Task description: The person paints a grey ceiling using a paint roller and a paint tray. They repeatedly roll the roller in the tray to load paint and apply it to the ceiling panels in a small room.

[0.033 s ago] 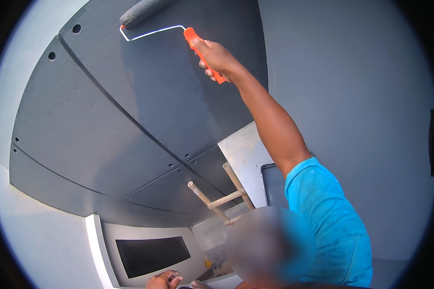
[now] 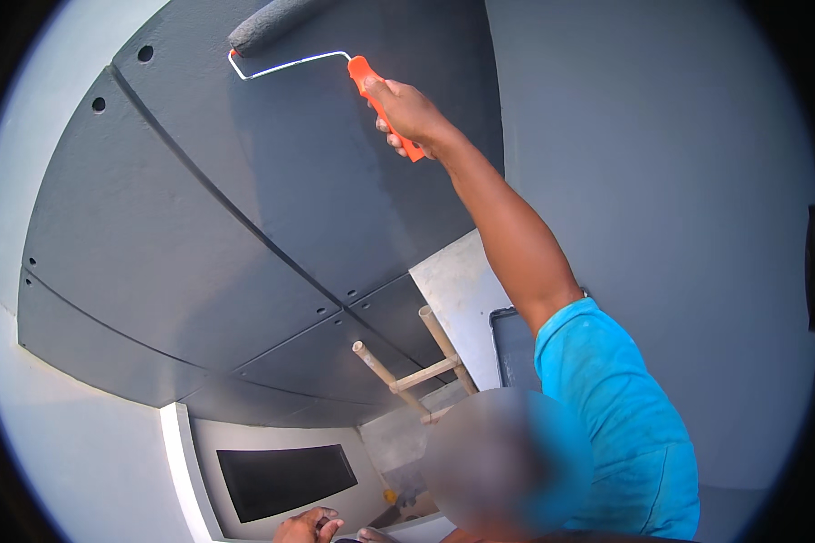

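My right arm reaches up in a bright blue sleeve. At its end my right hand (image 2: 411, 113) is wrapped round the orange handle of a paint roller (image 2: 368, 81), thumb along the grip. The roller's bent white wire frame leads to a grey, paint-coated sleeve (image 2: 276, 22) at the top edge, against the dark grey panelled wall (image 2: 335, 181). Part of the sleeve is cut off by the view. At the bottom edge my left hand (image 2: 306, 525) shows with fingers curled; what they hold, if anything, I cannot make out.
A wooden ladder (image 2: 425, 372) leans below the panels. Beside my sleeve is a dark-rimmed paint tray (image 2: 514, 348), partly hidden. A white ledge (image 2: 188, 471) and a black rectangular opening or panel (image 2: 287, 481) lie lower left. A smooth grey wall (image 2: 643, 181) stands right. A blurred patch hides the lower middle.
My right hand and the roller have shifted very slightly down and to the right. My left hand stays in place.
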Available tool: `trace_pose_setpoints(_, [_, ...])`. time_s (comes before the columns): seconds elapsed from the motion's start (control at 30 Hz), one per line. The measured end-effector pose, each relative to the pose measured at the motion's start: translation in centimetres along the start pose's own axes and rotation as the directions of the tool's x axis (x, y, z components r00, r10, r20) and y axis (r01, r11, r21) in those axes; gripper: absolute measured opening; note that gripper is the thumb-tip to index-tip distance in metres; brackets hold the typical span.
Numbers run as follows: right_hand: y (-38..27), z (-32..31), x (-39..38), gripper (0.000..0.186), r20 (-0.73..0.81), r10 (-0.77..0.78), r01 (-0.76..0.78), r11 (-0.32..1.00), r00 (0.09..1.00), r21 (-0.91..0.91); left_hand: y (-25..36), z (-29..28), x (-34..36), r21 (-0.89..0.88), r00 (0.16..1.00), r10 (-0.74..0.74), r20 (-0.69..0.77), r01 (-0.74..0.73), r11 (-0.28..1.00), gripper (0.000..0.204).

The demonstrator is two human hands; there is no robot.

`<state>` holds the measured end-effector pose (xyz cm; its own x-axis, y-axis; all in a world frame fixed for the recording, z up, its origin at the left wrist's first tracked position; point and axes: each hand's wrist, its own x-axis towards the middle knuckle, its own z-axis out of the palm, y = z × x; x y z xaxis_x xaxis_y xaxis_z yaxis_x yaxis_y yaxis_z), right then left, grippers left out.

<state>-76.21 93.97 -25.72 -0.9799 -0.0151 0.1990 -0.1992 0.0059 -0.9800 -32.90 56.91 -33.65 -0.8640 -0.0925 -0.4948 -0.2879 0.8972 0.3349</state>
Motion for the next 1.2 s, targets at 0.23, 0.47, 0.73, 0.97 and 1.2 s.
trace_pose_setpoints(0.23, [7.9, 1.2, -4.5, 0.042, -0.008, -0.086, 0.086, 0.996, 0.996, -0.003, 0.6, -1.1, -0.5, 0.005, 0.997, -0.072, 0.041, 0.072, 0.997, 0.024])
trace_pose_setpoints(0.47, [17.9, 5.5, -17.8, 0.041, -0.131, -0.099, 0.140, 0.923, 0.986, 0.359, 1.0, -2.2, -0.5, 0.012, 0.997, 0.011, 0.071, -0.012, 1.000, 0.033])
trace_pose_setpoints(0.73, [9.6, 8.7, -12.4, 0.045, -0.045, -0.056, 0.058, 0.243, 0.997, 0.968, -0.1, -2.4, -0.2, -0.026, 0.999, 0.005, 0.041, -0.004, 1.000, 0.033])
trace_pose_setpoints(0.97, [1.3, 4.3, -0.6, 0.054, -0.194, -0.019, 0.195, 0.092, 0.981, 0.976, -6.4, -2.4, -1.8, -0.065, 0.994, -0.065, -0.091, 0.060, 0.996, 0.034])
trace_pose_setpoints(1.2, [-2.7, 1.2, 4.4, 0.054, -0.243, 0.019, 0.241, 0.066, 0.970, 0.968, -11.0, -1.0, -4.9, 0.008, 0.969, -0.127, -0.211, 0.132, 0.991, 0.039])
